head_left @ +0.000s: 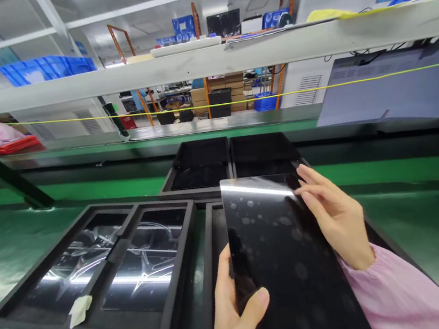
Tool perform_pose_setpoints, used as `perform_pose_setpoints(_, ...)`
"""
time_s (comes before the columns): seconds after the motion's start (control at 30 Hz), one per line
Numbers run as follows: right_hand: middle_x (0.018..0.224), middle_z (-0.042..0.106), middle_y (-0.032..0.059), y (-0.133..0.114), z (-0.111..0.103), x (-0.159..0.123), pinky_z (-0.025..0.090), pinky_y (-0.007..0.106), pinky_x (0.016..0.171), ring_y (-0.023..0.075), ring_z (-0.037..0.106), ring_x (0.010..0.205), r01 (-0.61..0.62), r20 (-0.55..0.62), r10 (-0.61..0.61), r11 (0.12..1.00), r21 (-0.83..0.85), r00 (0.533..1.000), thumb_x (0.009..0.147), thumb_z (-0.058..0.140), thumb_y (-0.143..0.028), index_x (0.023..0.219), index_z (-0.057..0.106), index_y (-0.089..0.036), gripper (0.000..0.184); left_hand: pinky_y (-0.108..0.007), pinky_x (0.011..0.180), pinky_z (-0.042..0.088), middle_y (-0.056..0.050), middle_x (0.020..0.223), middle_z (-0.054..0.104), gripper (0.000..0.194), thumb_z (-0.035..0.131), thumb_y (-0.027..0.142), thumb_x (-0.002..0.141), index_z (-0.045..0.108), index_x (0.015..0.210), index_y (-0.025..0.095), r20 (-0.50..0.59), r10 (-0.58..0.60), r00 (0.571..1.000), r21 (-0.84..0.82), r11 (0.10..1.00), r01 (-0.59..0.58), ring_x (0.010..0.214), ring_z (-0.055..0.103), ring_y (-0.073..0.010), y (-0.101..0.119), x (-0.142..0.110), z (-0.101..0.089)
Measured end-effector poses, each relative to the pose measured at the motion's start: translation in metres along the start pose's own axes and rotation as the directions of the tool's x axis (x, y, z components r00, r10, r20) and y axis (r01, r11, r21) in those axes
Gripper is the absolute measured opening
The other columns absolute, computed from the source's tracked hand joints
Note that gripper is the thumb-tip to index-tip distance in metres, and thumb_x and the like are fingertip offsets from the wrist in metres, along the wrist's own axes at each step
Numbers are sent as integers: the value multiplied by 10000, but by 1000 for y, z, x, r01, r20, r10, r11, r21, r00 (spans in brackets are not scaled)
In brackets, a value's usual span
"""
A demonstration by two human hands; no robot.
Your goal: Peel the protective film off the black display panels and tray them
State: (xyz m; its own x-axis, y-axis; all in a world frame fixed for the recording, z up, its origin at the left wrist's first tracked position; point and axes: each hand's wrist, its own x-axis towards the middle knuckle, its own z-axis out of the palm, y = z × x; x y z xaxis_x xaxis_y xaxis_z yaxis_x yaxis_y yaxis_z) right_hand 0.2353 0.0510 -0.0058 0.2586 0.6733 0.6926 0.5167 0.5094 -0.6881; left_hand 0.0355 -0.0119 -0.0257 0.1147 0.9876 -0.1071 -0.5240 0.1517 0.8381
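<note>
A glossy black screen panel (285,264) stands tilted in front of me, with bubble-like spots across its face and a bright light reflected near its top. My left hand (238,305) is closed around its left edge, the thumb lying on the front; its other fingers are mostly hidden behind the panel. At the upper right corner, my right hand (335,214) is closed, with thumb and fingertips together against the panel's edge. Whether a thin film is also between these fingertips I cannot tell. Behind the panel lies a dark foam tray (212,241), largely covered.
To the left, a black two-compartment foam tray (190,233) holds shiny film-covered panels (143,261); a pale scrap (79,311) lies on its divider. Another black tray (230,157) sits farther back on the green bench (421,219). A dark post (2,171) slants at left; a shelf beam (130,75) crosses overhead.
</note>
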Motion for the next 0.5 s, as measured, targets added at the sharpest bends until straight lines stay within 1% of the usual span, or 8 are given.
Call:
perform_pose_setpoints(0.07,1405,377,25,-5,-1,-4,322,420,1105,252,389,1283,-120,84,103,962,246,991,859,525,-271,780,584,-184,131,-321,969,461,-82,1279,600,690,774,226,637,506,1273,209,-48,-50,998,-37,998,48,1241,489,-283,2,1,-1)
perform_pose_setpoints(0.1,1414,363,28,-6,-1,-5,293,445,1116,265,360,1299,-183,106,155,919,348,982,849,507,-264,732,555,-176,155,-324,975,458,-74,1288,594,689,776,219,632,517,1271,219,-72,-62,996,-43,997,59,1266,460,-287,3,2,0)
perform_pose_setpoints(0.17,1367,427,47,-8,-2,-5,265,480,1119,275,368,1292,-276,123,248,820,501,961,815,458,-241,655,503,-171,180,-324,994,445,-56,1296,589,687,760,205,646,515,1286,244,-95,-38,995,-34,999,35,1287,436,-279,6,2,2)
perform_pose_setpoints(0.27,1223,555,85,-7,-6,-2,274,482,1115,254,415,1260,-380,163,365,665,643,916,767,366,-190,602,438,-183,181,-299,1034,404,-25,1356,537,688,706,173,695,466,1332,276,-55,71,996,-10,997,-72,1303,419,-239,13,0,9)
perform_pose_setpoints(0.37,1150,593,106,-6,-12,1,262,464,1127,234,403,1270,-431,153,460,592,681,874,781,306,-183,592,390,-196,208,-303,1052,383,-10,1396,493,699,661,158,729,412,1370,282,-22,105,994,-7,994,-105,1312,407,-231,21,-6,19)
perform_pose_setpoints(0.43,1146,594,109,-7,-15,2,281,479,1117,239,405,1267,-473,153,507,596,649,848,808,275,-202,603,356,-204,220,-342,1046,395,-18,1385,504,715,666,168,727,398,1380,281,-30,104,994,-38,994,-105,1308,410,-259,24,-10,24)
perform_pose_setpoints(0.47,1135,599,109,-8,-16,3,309,489,1100,243,428,1247,-472,140,490,663,582,860,818,250,-207,612,325,-208,219,-365,1036,408,-24,1370,519,728,680,180,720,396,1382,286,-35,101,994,-57,993,-102,1297,423,-278,25,-12,25)
perform_pose_setpoints(0.5,1112,610,110,-9,-17,3,346,496,1077,247,461,1217,-434,116,434,768,471,893,822,223,-203,621,289,-211,211,-386,1017,426,-31,1347,541,745,697,197,711,394,1385,294,-34,91,995,-71,993,-94,1273,451,-296,25,-14,25)
